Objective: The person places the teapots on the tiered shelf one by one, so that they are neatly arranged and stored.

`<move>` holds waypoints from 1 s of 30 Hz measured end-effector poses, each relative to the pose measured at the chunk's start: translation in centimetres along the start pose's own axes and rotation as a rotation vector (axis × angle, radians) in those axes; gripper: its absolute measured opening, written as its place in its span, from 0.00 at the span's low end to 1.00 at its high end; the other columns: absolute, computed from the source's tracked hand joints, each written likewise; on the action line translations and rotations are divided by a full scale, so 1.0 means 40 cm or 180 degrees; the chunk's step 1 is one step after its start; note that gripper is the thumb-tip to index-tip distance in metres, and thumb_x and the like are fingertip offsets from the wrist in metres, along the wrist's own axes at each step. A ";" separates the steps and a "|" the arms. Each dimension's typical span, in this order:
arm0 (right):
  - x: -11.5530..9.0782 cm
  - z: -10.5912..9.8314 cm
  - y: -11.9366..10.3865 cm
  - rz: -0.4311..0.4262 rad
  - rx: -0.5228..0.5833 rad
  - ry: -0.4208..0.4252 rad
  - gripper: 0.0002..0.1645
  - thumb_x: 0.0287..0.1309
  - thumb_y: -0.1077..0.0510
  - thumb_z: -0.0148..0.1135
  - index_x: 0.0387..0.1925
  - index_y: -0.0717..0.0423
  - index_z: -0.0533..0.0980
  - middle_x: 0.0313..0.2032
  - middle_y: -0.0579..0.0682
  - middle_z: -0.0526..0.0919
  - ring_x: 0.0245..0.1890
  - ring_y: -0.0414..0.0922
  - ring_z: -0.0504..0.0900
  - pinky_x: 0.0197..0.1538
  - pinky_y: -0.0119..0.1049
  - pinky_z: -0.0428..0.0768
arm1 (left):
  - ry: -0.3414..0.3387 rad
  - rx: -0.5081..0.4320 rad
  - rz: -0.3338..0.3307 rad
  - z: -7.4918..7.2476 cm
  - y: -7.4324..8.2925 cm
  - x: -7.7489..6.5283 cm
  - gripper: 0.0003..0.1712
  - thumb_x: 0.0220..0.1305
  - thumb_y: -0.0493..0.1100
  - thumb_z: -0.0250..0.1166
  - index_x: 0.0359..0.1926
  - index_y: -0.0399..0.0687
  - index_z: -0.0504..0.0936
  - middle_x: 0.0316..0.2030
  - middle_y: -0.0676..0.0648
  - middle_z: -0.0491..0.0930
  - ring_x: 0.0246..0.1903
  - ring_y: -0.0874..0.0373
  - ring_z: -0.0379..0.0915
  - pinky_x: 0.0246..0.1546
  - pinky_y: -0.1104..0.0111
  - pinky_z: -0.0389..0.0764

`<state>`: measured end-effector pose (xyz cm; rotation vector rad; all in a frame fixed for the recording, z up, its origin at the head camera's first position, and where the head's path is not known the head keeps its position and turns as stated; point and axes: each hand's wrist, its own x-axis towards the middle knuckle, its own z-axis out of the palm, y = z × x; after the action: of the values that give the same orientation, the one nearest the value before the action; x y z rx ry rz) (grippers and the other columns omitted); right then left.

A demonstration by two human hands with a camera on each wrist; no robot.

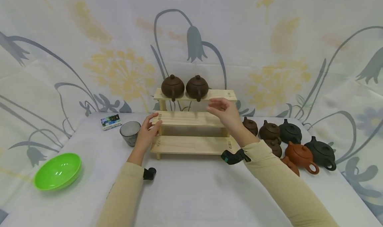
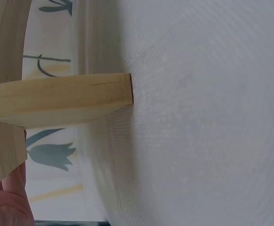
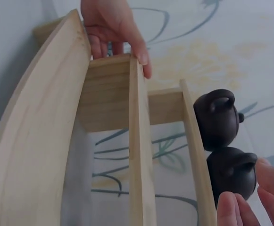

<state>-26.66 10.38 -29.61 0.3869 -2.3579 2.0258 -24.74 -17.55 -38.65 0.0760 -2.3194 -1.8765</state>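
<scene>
A three-tier wooden display shelf (image 1: pixel 191 145) stands at the middle of the table. Two dark brown teapots (image 1: pixel 172 87) sit side by side on its top tier, toward the left, spouts facing me. My left hand (image 1: pixel 147 131) grips the left end of the middle tier, thumb over the board in the right wrist view. Just below the top tier's right part hovers my right hand (image 1: pixel 225 113), its fingers loosely bent with nothing between them. The right wrist view shows its fingertips close to the nearer brown teapot (image 3: pixel 232 173); whether they touch it I cannot tell.
Several brown, dark green and orange teapots (image 1: pixel 300 154) cluster on the table at the right. Left of the shelf are a grey glass cup (image 1: pixel 130 134) and a small colourful box (image 1: pixel 111 122). A bright green bowl (image 1: pixel 57 171) lies farther left. A patterned cloth hangs behind.
</scene>
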 end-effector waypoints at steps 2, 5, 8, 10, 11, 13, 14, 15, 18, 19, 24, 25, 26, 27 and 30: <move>-0.015 -0.009 0.003 0.0003 0.0013 0.0030 0.24 0.58 0.63 0.62 0.56 0.62 0.71 0.51 0.60 0.75 0.49 0.48 0.75 0.53 0.39 0.71 | 0.0008 0.0007 0.0001 -0.001 -0.003 0.001 0.29 0.65 0.56 0.58 0.65 0.59 0.66 0.48 0.40 0.73 0.39 0.55 0.72 0.44 0.64 0.73; -0.035 -0.023 0.009 -0.0025 0.0009 0.0083 0.23 0.58 0.63 0.62 0.56 0.62 0.71 0.52 0.61 0.75 0.47 0.45 0.75 0.52 0.37 0.72 | 0.0008 0.0029 0.0007 -0.001 -0.004 -0.001 0.29 0.65 0.56 0.57 0.65 0.59 0.65 0.47 0.40 0.74 0.40 0.54 0.72 0.43 0.64 0.73; -0.052 -0.038 0.019 -0.0062 0.0025 0.0124 0.23 0.58 0.64 0.62 0.55 0.64 0.71 0.52 0.63 0.74 0.45 0.43 0.76 0.50 0.34 0.73 | -0.0005 0.0041 0.0006 0.000 -0.003 -0.001 0.29 0.65 0.56 0.57 0.65 0.59 0.65 0.47 0.39 0.74 0.40 0.53 0.72 0.43 0.65 0.73; -0.064 -0.048 0.028 -0.0080 0.0030 0.0146 0.23 0.57 0.64 0.62 0.55 0.65 0.70 0.51 0.62 0.75 0.45 0.41 0.77 0.50 0.32 0.74 | -0.0010 0.0050 -0.0005 0.000 -0.002 -0.001 0.29 0.65 0.56 0.57 0.65 0.59 0.65 0.47 0.40 0.74 0.40 0.54 0.72 0.43 0.66 0.73; -0.069 -0.054 0.032 -0.0084 0.0038 0.0162 0.24 0.57 0.65 0.62 0.55 0.65 0.70 0.51 0.62 0.75 0.45 0.40 0.77 0.50 0.32 0.74 | -0.0013 0.0052 -0.0011 0.000 -0.002 -0.001 0.29 0.65 0.56 0.57 0.65 0.59 0.65 0.47 0.40 0.73 0.40 0.54 0.72 0.42 0.66 0.73; -0.080 -0.064 0.039 -0.0083 0.0054 0.0193 0.24 0.57 0.65 0.62 0.55 0.66 0.70 0.51 0.60 0.75 0.45 0.38 0.77 0.49 0.30 0.74 | -0.0023 0.0051 -0.0015 0.000 -0.001 -0.001 0.29 0.65 0.56 0.57 0.66 0.59 0.64 0.47 0.40 0.73 0.39 0.55 0.72 0.42 0.67 0.73; -0.086 -0.069 0.042 -0.0096 0.0067 0.0204 0.24 0.57 0.65 0.62 0.55 0.67 0.70 0.50 0.60 0.75 0.45 0.37 0.77 0.49 0.30 0.74 | -0.0026 0.0045 -0.0011 0.000 -0.001 0.000 0.29 0.65 0.56 0.57 0.66 0.59 0.64 0.47 0.40 0.73 0.39 0.55 0.71 0.42 0.67 0.73; -0.092 -0.074 0.044 -0.0109 0.0076 0.0219 0.24 0.57 0.65 0.62 0.55 0.67 0.69 0.50 0.59 0.76 0.44 0.37 0.78 0.49 0.30 0.74 | -0.0030 0.0051 -0.0006 -0.001 -0.001 -0.001 0.29 0.65 0.56 0.56 0.66 0.59 0.64 0.47 0.40 0.73 0.38 0.55 0.71 0.42 0.67 0.73; -0.112 -0.086 0.048 -0.0147 0.0098 0.0266 0.24 0.57 0.66 0.62 0.55 0.70 0.69 0.49 0.58 0.77 0.43 0.36 0.78 0.48 0.30 0.75 | -0.0029 0.0044 0.0014 -0.002 -0.004 0.000 0.30 0.65 0.56 0.56 0.66 0.59 0.64 0.47 0.39 0.73 0.37 0.56 0.71 0.42 0.67 0.73; -0.119 -0.091 0.050 -0.0149 0.0094 0.0283 0.24 0.57 0.66 0.62 0.55 0.70 0.69 0.48 0.58 0.77 0.43 0.36 0.78 0.48 0.29 0.75 | -0.0032 0.0044 0.0020 -0.003 -0.005 0.000 0.30 0.66 0.56 0.56 0.66 0.59 0.64 0.47 0.39 0.73 0.37 0.56 0.71 0.42 0.67 0.73; -0.153 -0.114 0.060 -0.0134 0.0066 0.0379 0.25 0.56 0.66 0.63 0.54 0.70 0.69 0.45 0.52 0.79 0.42 0.36 0.79 0.47 0.28 0.75 | -0.0029 0.0020 0.0004 -0.003 -0.006 0.003 0.30 0.65 0.56 0.56 0.66 0.59 0.64 0.47 0.39 0.72 0.39 0.54 0.71 0.45 0.64 0.73; -0.159 -0.119 0.063 -0.0138 0.0054 0.0393 0.24 0.56 0.66 0.63 0.54 0.70 0.70 0.45 0.50 0.80 0.42 0.36 0.79 0.47 0.28 0.75 | -0.0030 0.0024 -0.0003 -0.003 -0.004 0.002 0.30 0.65 0.56 0.56 0.66 0.59 0.64 0.48 0.39 0.72 0.39 0.54 0.71 0.45 0.63 0.72; -0.165 -0.125 0.066 -0.0137 0.0045 0.0408 0.23 0.55 0.66 0.64 0.53 0.68 0.71 0.44 0.48 0.80 0.42 0.36 0.79 0.47 0.27 0.75 | -0.0039 0.0020 -0.0009 -0.003 -0.001 0.001 0.30 0.65 0.56 0.56 0.67 0.59 0.63 0.48 0.39 0.72 0.39 0.53 0.71 0.45 0.63 0.72; -0.172 -0.131 0.069 -0.0138 0.0019 0.0429 0.23 0.55 0.65 0.64 0.52 0.67 0.71 0.43 0.47 0.80 0.42 0.35 0.79 0.46 0.27 0.75 | -0.0057 0.0024 -0.0016 -0.004 0.002 -0.001 0.30 0.66 0.55 0.56 0.67 0.58 0.63 0.48 0.38 0.72 0.39 0.53 0.71 0.45 0.63 0.72; -0.193 -0.151 0.078 -0.0154 -0.0046 0.0490 0.22 0.54 0.64 0.65 0.51 0.65 0.73 0.42 0.44 0.81 0.42 0.35 0.79 0.46 0.26 0.74 | -0.0094 -0.0009 -0.0053 -0.005 0.024 -0.012 0.30 0.66 0.53 0.56 0.67 0.55 0.63 0.48 0.37 0.73 0.40 0.51 0.71 0.46 0.61 0.72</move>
<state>-20.72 18.09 -32.93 0.2741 -2.2495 1.9410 -24.18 -17.48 -37.73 0.0678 -2.3426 -1.9013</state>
